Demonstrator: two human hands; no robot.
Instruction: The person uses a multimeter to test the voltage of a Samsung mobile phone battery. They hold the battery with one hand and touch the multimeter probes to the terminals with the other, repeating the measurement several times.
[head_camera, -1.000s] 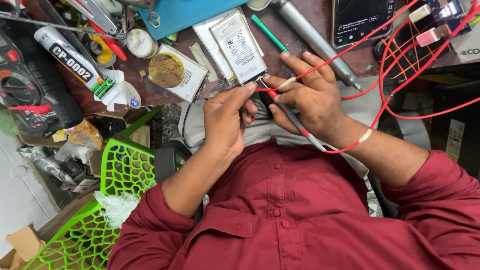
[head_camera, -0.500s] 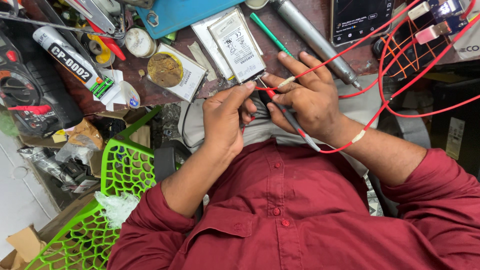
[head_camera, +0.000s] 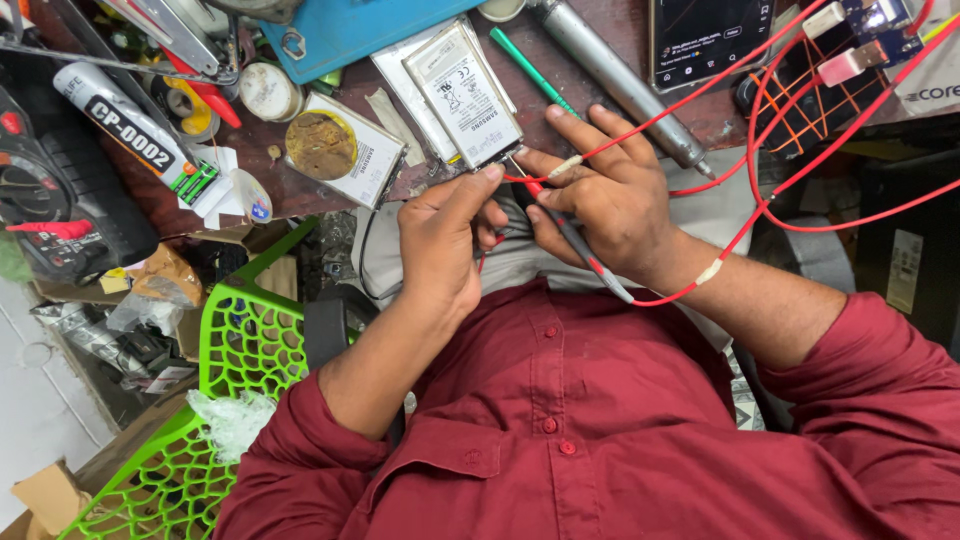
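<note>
A silver phone battery (head_camera: 462, 95) lies at the near edge of the brown worktable (head_camera: 720, 125). My left hand (head_camera: 440, 240) pinches at the battery's near corner, and a bit of red lead shows under its fingers. My right hand (head_camera: 610, 205) holds a slim grey test probe (head_camera: 580, 245) with a red tip, which touches that same corner. A red wire (head_camera: 690, 290) runs from the probe along my right wrist. The contact point itself is hidden by my fingertips.
On the table are a second battery with a brown stain (head_camera: 340, 150), a white glue tube (head_camera: 130, 130), a black meter (head_camera: 50, 200), a green screwdriver (head_camera: 530, 70), a metal rod tool (head_camera: 620, 80), a phone (head_camera: 710, 35) and looped red leads (head_camera: 840, 100). A green mesh chair (head_camera: 240, 350) is at my left.
</note>
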